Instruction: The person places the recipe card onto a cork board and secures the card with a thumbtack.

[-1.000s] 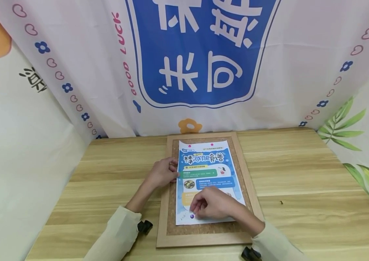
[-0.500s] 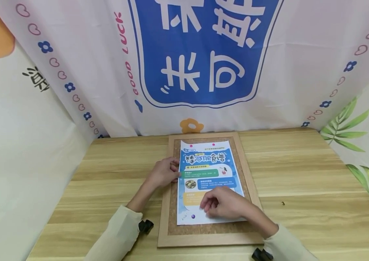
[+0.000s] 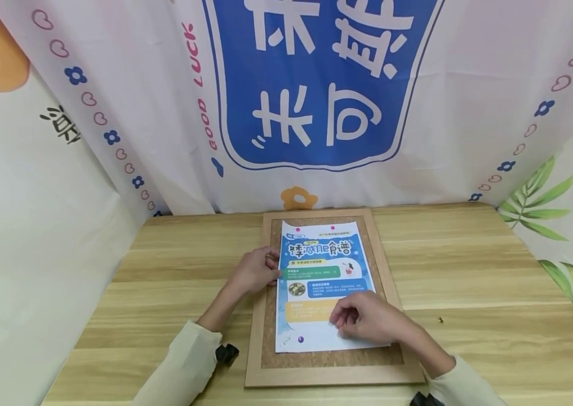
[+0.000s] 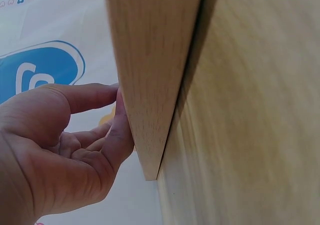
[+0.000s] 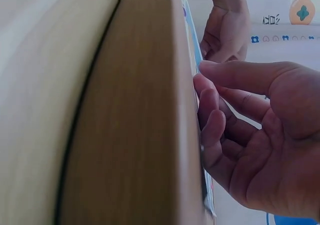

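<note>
A printed blue and white poster (image 3: pixel 321 287) lies on a wood-framed cork board (image 3: pixel 332 360). Pink pushpins (image 3: pixel 333 228) sit near its top corners, and a purple pushpin (image 3: pixel 301 339) is near its lower left corner. My left hand (image 3: pixel 256 269) rests on the board's left side, fingertips at the poster's edge; in the left wrist view its thumb and index tips meet by the frame (image 4: pixel 150 75). Over the poster's lower right, my right hand (image 3: pixel 367 318) has loosely bent fingers at the sheet, and no object shows in them. The frame's side hides part of its contact in the right wrist view.
The board lies on a wood-grain table (image 3: pixel 469 270). A small gold-coloured bit (image 3: pixel 440 320) lies to the board's right. Behind the table hangs a printed cloth (image 3: pixel 433 152) with a blue emblem; more cloth hangs at both sides.
My right hand has slid right across the lower part of the poster, away from the purple pushpin, which now shows fully. The left hand stays at the poster's left edge.
</note>
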### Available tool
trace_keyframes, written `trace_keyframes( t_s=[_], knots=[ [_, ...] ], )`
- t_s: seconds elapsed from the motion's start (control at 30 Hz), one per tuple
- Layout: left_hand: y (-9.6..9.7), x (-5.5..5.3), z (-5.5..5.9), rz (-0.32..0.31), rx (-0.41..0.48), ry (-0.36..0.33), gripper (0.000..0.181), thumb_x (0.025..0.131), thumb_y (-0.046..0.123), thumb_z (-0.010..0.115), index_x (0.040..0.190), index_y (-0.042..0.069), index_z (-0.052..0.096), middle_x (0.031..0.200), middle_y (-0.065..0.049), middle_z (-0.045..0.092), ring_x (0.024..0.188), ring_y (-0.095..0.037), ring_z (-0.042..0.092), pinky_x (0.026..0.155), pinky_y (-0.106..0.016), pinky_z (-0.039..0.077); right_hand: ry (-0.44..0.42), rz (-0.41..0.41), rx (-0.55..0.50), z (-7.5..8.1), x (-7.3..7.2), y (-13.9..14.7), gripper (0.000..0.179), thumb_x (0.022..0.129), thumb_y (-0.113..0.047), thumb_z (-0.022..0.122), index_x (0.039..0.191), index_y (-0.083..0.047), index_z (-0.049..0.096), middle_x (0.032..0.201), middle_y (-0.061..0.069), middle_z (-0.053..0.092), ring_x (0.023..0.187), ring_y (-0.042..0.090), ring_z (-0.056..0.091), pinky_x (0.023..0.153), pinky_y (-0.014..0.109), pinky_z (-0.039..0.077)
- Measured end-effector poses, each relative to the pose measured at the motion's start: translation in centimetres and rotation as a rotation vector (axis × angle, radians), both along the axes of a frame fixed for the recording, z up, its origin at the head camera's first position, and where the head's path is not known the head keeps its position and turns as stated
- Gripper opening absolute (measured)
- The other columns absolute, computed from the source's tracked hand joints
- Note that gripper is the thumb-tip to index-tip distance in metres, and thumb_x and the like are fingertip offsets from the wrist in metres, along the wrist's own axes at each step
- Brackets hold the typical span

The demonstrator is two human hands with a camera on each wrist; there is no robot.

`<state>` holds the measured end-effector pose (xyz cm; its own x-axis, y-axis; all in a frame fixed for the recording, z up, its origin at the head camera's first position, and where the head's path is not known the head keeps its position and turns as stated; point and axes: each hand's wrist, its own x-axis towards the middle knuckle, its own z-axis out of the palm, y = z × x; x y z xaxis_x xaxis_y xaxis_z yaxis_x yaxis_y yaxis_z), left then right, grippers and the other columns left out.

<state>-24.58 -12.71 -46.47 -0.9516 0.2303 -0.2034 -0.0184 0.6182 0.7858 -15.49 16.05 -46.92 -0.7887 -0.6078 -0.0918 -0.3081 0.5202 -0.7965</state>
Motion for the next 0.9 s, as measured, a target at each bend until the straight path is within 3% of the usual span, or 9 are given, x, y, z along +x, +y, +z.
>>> trace_keyframes(
  t_s=[0.53, 0.9],
  knots=[
    [-0.1, 0.2, 0.0, -0.006, -0.018, 0.02, 0.038, 0.097, -0.001, 0.074, 0.134, -0.003, 0.064, 0.098, -0.014, 0.072, 0.074, -0.017, 0.071, 0.064, -0.026, 0.065, 0.037, -0.079, 0.034, 0.2, 1.2, 3.7, 0.015, 0.09, -0.006, 0.08, 0.103, -0.012, 0.078, 0.09, -0.009, 0.072, 0.08, 0.0, 0.061, 0.071, 0.02, 0.058],
    [-0.1, 0.1, -0.1, -0.007, -0.011, 0.021, 0.037, 0.097, -0.002, 0.073, 0.133, -0.002, 0.065, 0.098, -0.014, 0.072, 0.073, -0.017, 0.072, 0.064, -0.027, 0.065, 0.069, -0.124, 0.04, 0.9, 1.2, 6.7, 0.013, 0.093, -0.009, 0.08, 0.105, -0.012, 0.078, 0.09, -0.009, 0.071, 0.081, 0.0, 0.061, 0.07, 0.021, 0.057]
  ],
)
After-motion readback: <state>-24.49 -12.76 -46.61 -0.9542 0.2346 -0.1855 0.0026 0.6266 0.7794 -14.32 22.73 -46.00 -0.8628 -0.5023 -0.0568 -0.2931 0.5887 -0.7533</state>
